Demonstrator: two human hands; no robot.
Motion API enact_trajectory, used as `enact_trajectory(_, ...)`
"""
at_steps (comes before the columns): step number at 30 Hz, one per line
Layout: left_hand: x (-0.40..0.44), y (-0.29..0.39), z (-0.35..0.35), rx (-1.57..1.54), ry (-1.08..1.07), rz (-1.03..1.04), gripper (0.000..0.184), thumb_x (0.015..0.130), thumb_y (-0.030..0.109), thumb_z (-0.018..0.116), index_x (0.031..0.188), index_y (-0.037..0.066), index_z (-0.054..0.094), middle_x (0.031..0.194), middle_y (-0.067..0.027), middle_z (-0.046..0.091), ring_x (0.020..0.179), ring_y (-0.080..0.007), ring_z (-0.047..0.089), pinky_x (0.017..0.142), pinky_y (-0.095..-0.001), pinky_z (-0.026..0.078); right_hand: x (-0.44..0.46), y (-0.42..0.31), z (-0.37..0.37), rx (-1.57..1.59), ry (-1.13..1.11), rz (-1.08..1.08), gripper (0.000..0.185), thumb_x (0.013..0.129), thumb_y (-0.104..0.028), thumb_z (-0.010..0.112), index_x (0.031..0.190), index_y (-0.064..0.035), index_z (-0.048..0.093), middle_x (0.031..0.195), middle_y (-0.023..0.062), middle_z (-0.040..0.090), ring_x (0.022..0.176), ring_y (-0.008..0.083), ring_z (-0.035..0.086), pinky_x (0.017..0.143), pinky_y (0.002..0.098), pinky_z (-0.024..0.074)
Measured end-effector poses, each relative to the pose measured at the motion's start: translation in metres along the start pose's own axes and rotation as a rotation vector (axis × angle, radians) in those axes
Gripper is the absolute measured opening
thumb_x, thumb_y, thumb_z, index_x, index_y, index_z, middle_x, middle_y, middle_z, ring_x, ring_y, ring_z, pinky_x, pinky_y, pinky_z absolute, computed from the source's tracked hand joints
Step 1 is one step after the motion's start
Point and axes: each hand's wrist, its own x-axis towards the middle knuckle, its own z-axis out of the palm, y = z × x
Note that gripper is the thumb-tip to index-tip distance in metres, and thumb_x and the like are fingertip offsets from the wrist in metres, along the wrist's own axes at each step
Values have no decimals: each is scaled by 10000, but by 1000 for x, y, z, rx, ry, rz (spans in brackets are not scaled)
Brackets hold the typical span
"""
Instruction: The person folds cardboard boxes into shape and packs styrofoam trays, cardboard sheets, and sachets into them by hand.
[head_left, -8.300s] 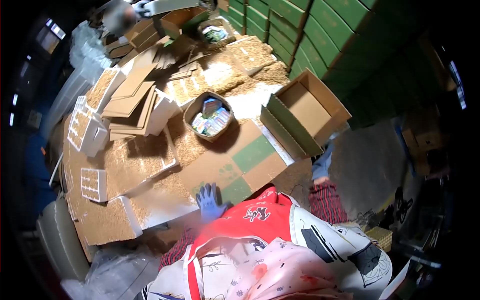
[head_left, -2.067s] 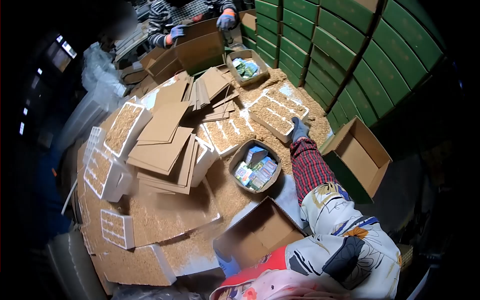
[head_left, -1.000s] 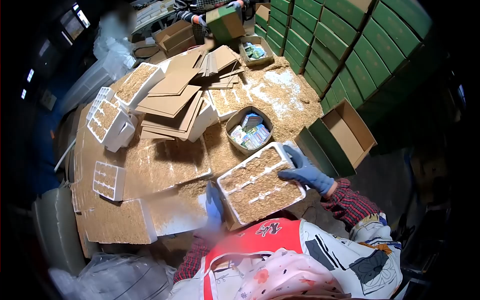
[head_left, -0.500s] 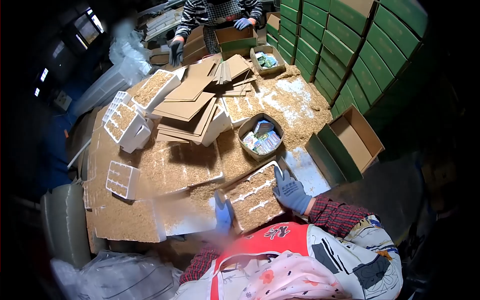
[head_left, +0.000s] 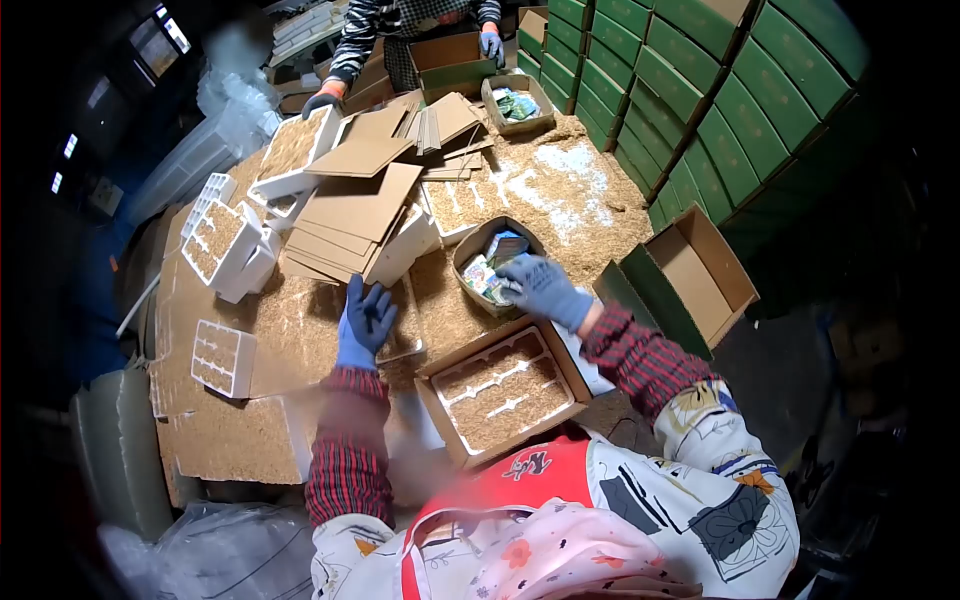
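Now down inside an open cardboard box (head_left: 570, 365) in front of the wearer, the filled white foam tray (head_left: 500, 390) has left both hands, which have moved forward. The left hand (head_left: 366, 322), in a blue glove, has open, spread fingers at the lower edge of the stacked cardboard sheets (head_left: 360, 205); whether they touch is unclear. The right hand (head_left: 545, 290) reaches over the bin (head_left: 490, 305) of colorful packets (head_left: 478, 275); whether its fingers grip one cannot be told. Across the surface, a co-worker's hand (head_left: 322, 98) touches another filled tray (head_left: 295, 150), now tilted.
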Motion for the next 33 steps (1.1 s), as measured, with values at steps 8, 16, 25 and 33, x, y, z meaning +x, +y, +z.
enact_trajectory(8, 12, 8, -3, 0, 152, 184, 228, 858, 195, 674, 1061, 113, 614, 1052, -38, 638, 1032, -199, 598, 865, -349, 495, 74, 68, 70, -571, -399, -139, 214, 816, -224, 591, 1005, -193, 686, 995, 29, 659, 1031, 241, 580, 897, 448, 414)
enact_trajectory(16, 12, 18, -25, -139, 185, 3, 486, 811, 531, 659, 1132, 174, 581, 1234, -8, 554, 1267, -245, 412, 1001, -437, 384, 52, 81, 47, 28, -218, 111, 396, 827, -204, 539, 1220, -204, 593, 1066, 172, 649, 959, 346, 619, 846, 426, 486)
enact_trajectory(25, 14, 9, -32, -139, 245, 239, 313, 887, 235, 645, 1180, 167, 561, 1129, -28, 600, 1102, -236, 560, 882, -383, 497, 9, 37, -4, -9, 253, -97, 349, 830, -200, 577, 1171, -131, 598, 1188, 108, 584, 1072, 292, 544, 966, 424, 380)
enact_trajectory(33, -21, 34, -16, -22, 258, 376, 263, 850, 74, 669, 1102, 83, 594, 855, -15, 632, 755, -145, 604, 673, -242, 526, -116, -65, -20, -105, -185, -426, 643, 745, -389, 702, 1292, -124, 494, 1233, 138, 501, 1193, 309, 444, 1054, 497, 285)
